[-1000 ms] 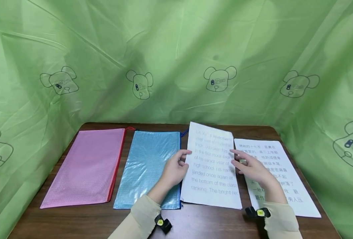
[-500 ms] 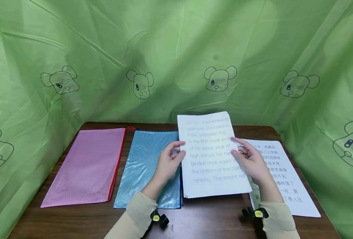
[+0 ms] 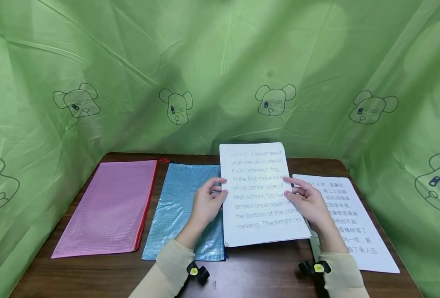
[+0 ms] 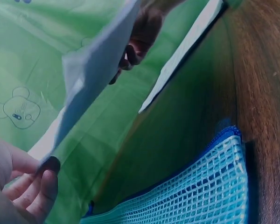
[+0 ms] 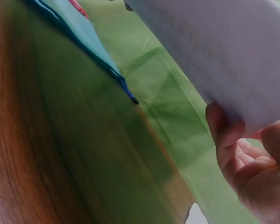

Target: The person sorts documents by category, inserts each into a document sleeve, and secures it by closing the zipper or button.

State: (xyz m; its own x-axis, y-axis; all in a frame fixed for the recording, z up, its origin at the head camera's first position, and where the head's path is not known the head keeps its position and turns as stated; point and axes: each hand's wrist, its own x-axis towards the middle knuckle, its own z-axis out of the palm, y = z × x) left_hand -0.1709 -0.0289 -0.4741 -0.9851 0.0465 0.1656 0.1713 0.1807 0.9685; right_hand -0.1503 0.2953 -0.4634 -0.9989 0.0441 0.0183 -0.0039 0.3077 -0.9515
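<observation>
Both hands hold a white stack of paper (image 3: pixel 260 198) printed with large English text, raised off the table and tilted toward the head camera. My left hand (image 3: pixel 206 203) pinches its left edge between thumb and fingers; in the left wrist view the left hand (image 4: pixel 25 186) shows its fingers behind the sheet. The right edge is pinched by my right hand (image 3: pixel 309 205), and the right wrist view has that right hand (image 5: pixel 247 158) with fingertips on the paper's back. A blue mesh zip pouch (image 3: pixel 184 198) lies just left, partly covered by the paper.
A pink mesh zip pouch (image 3: pixel 108 207) with a red zip lies at the table's left. Sheets with Chinese text (image 3: pixel 365 231) lie at the right, partly under the right arm. A green curtain (image 3: pixel 220 74) surrounds the brown table (image 3: pixel 257 277).
The paper stack has come up off the table and tipped toward the head camera, shifting slightly left. Both hands, at its edges before, now pinch its sides.
</observation>
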